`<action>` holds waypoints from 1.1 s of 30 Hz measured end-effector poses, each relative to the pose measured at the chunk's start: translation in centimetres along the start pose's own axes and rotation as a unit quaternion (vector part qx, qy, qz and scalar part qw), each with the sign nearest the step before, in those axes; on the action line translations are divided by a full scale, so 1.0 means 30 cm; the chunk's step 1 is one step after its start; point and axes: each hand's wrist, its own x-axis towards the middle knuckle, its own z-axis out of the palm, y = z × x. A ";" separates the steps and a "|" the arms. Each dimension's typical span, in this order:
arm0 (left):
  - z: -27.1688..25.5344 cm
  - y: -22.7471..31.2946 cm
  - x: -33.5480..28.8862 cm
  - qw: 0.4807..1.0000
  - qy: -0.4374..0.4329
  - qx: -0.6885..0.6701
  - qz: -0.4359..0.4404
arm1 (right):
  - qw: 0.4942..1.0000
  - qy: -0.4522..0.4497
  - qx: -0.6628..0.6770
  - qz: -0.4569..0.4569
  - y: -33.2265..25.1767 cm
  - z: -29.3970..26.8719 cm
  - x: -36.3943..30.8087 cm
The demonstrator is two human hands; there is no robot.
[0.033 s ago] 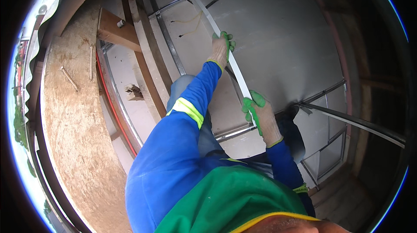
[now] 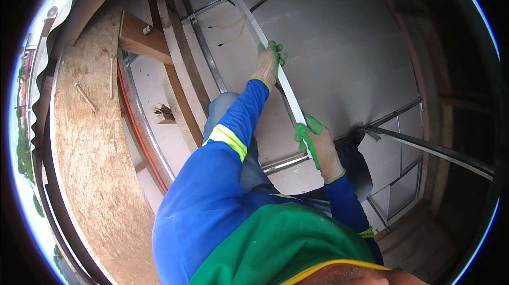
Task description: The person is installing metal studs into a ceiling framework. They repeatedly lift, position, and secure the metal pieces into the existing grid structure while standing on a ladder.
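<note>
A long, narrow white strip (image 2: 289, 94), apparently a metal profile, slants from the far middle down toward me. Both my hands wear knitted gloves with green-coated fingers. My left hand (image 2: 270, 62) is closed round the strip partway along it, fingers wrapped over its right side. Nearer to me, my right hand (image 2: 320, 144) grips the strip close to its near end, thumb along the top. Beneath the strip lie pale grey panels (image 2: 339, 57) with metal framing. Part of a darker bar shows just below the strip, between my hands.
At left stands a wide wooden board (image 2: 101, 173) with nails (image 2: 84, 96) in it. Timber beams (image 2: 185, 62) and a red cable (image 2: 135, 126) run beside it. A thin yellow wire (image 2: 233, 40) lies on the panels. A metal bar (image 2: 432, 148) crosses at right.
Both hands and the strip have shifted very slightly; the grip looks the same.
</note>
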 end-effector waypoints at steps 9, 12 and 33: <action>-0.094 0.057 0.006 1.000 -0.002 0.027 0.001 | 0.998 -0.056 -0.015 0.005 -0.039 0.079 -0.008; -0.088 0.030 -0.066 1.000 0.004 0.024 -0.020 | 0.998 -0.034 -0.060 0.004 -0.004 0.045 -0.016; -0.081 -0.137 -0.421 0.982 -0.083 -0.029 -0.165 | 0.995 -0.022 -0.064 0.067 0.174 -0.148 -0.372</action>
